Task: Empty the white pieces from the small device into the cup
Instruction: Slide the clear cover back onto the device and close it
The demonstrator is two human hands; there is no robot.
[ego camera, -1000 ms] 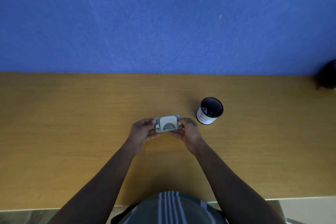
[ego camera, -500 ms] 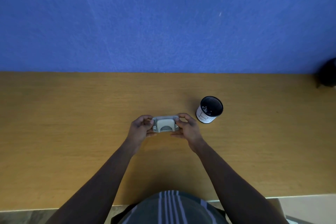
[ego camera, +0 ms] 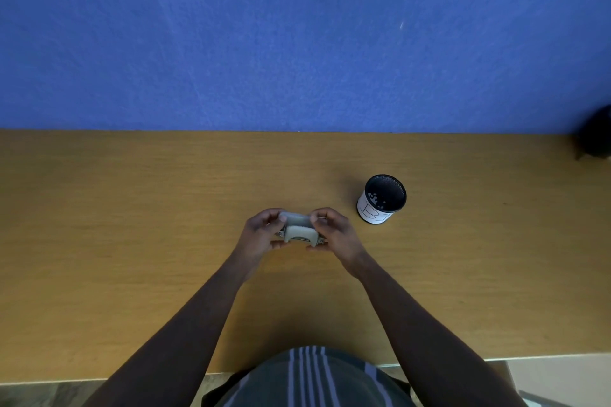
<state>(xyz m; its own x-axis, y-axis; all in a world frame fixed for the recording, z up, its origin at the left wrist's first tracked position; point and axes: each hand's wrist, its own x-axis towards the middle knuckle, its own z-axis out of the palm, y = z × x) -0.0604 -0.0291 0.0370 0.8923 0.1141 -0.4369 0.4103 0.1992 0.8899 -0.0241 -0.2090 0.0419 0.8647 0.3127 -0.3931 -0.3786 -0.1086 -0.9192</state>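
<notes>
A small grey device (ego camera: 298,230), like a hole punch, hangs just above the wooden table (ego camera: 132,241) near its middle. My left hand (ego camera: 259,235) grips its left end and my right hand (ego camera: 334,233) grips its right end, fingertips curled over the top. To the right and a little farther back stands a black mesh cup (ego camera: 382,199) with a white paper label on its side. Several small white pieces lie inside the cup. The device's underside is hidden from me.
A blue wall (ego camera: 297,43) rises straight behind the table. A dark object (ego camera: 596,139) sits at the table's far right edge, partly cut off by the frame. The table's near edge runs just in front of my striped shirt.
The device has tilted so its top faces me more. My fingers have shifted from its sides up over its top edge. The cup has not moved.
</notes>
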